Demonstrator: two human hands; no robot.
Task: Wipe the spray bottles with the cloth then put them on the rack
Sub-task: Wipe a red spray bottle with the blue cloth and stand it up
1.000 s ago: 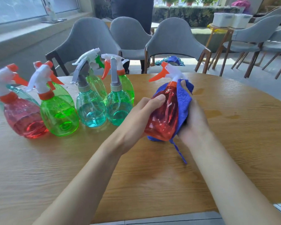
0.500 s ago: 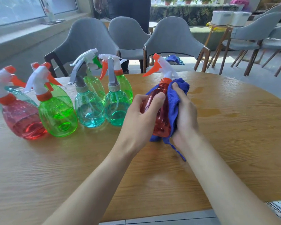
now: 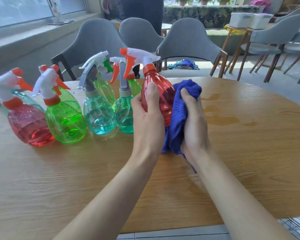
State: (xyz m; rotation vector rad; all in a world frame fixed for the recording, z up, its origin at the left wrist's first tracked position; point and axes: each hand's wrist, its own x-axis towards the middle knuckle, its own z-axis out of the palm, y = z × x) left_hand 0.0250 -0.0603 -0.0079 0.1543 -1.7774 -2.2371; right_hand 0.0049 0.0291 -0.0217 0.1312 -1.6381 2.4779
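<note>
Since a second ago the red spray bottle [image 3: 160, 99] got tipped up straight, nozzle now facing left. Left hand [image 3: 145, 122] fingers wrap its body, and right hand [image 3: 194, 122] fingers bunch the blue cloth [image 3: 178, 111] against its right side, over the tabletop [image 3: 232, 153]. Other spray bottles [image 3: 99, 116] stand left of it.

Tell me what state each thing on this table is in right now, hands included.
held red bottle: upright, sprayer on, being wiped.
left hand: grips the held red bottle.
blue cloth: bunched, pressed against that bottle's side.
right hand: grips the blue cloth.
far-left red bottle: standing, untouched.
green bottle: standing, untouched.
teal bottle: standing, untouched.
table: darker, seemingly wet patches beyond the right hand.
</note>
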